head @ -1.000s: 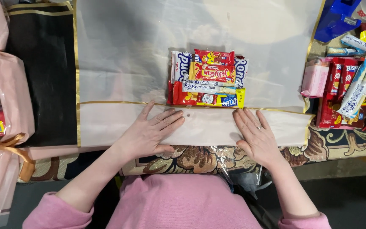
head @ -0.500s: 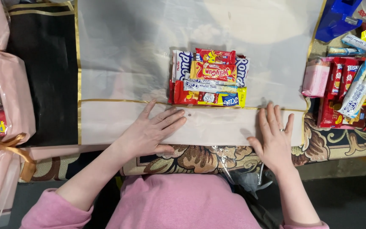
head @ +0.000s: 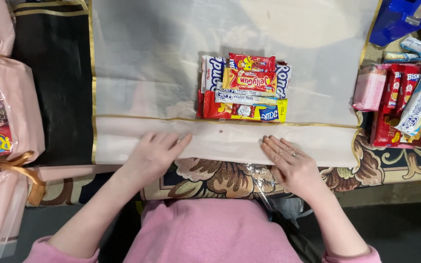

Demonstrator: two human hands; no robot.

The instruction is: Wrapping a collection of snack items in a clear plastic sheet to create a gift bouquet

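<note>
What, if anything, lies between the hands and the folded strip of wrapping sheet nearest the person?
Nothing visible: left hand and right hand both lie flat on the folded strip. The snack stack sits beyond the fold, apart from both hands.

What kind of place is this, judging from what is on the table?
Probably a gift-packing table at a home or small shop. Both hands press a translucent wrapping sheet around stacked snack packets, and a finished pink bundle with ribbon lies nearby.

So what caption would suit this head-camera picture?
Both hands, left and right, press flat on a folded translucent wrapping sheet below stacked snack packets.
</note>
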